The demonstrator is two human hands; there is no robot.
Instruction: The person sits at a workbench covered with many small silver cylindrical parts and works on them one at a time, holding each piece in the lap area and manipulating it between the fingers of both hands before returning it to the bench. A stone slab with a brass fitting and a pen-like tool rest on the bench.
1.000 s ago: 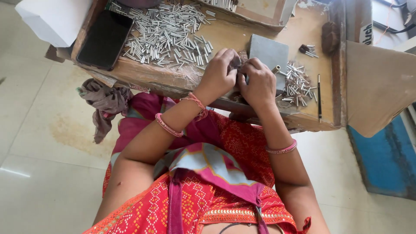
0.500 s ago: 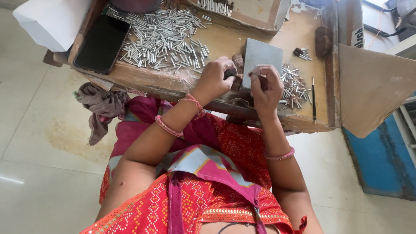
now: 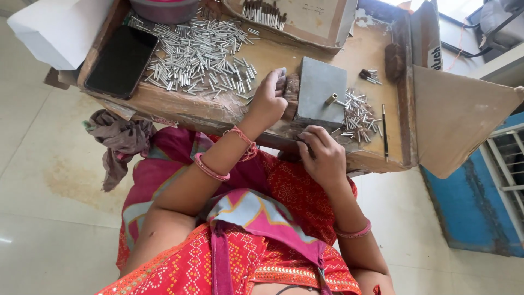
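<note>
Head view, looking down on your wooden work tray point(image 3: 376, 65) and lap. Your left hand point(image 3: 268, 98) rests on the tray just left of the grey metal block point(image 3: 318, 90), its fingers curled loosely toward a dark brown lump point(image 3: 292, 87) that sits against the block's left side; whether the fingers grip anything cannot be told. Your right hand point(image 3: 322, 155) lies at the tray's near edge, just below the block, fingers bent inward and nearly closed; anything pinched between them is too small to make out. A single short brass-coloured tube point(image 3: 331, 99) stands on the block's right part. To the block's right lies a small heap of silver metal tubes point(image 3: 357, 117), with a thin dark rod point(image 3: 384, 131) just beyond it. A much larger spread of the same silver tubes point(image 3: 202, 54) covers the tray's left part, beside a black phone point(image 3: 121, 61) lying flat. A row of dark-tipped tubes point(image 3: 263, 12) stands in a cardboard box point(image 3: 316, 22) at the far edge. A grey-brown cloth point(image 3: 120, 142) hangs beside your knee.
</note>
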